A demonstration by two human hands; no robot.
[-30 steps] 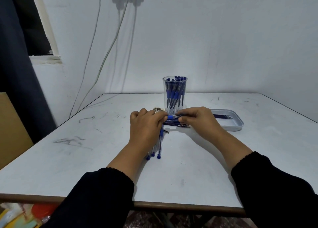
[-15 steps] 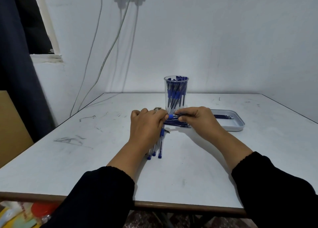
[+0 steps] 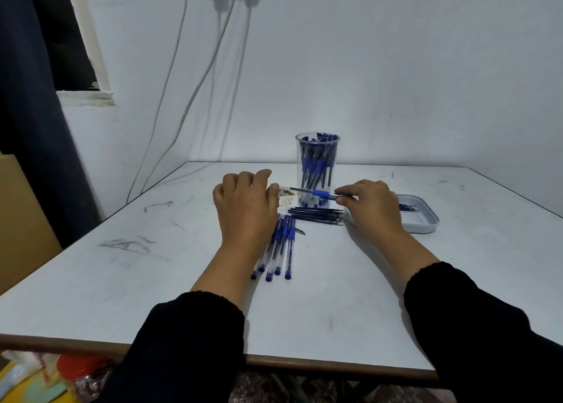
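- Clear plastic cup [image 3: 300,159] stands upright, packed with blue pens [image 3: 315,168];
- grey tray [image 3: 422,230] holds refills [image 3: 408,209];
- right hand [image 3: 373,207] pinches a pen [image 3: 310,192] level before the cup;
- left hand [image 3: 246,207] hovers nearby, fingers bent; grip unclear.

The blue-gripped pen [image 3: 315,193] hangs level in front of the pen-filled clear cup [image 3: 317,151].

Clear plastic cup [image 3: 317,159], glossy; matt scuffed white table [image 3: 189,268]; smooth plastic tray [image 3: 425,223]

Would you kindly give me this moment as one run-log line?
right hand: pinches blue-grip pen, level, before clear cup | left hand: loosely curled, over pen row | refills: lying on table
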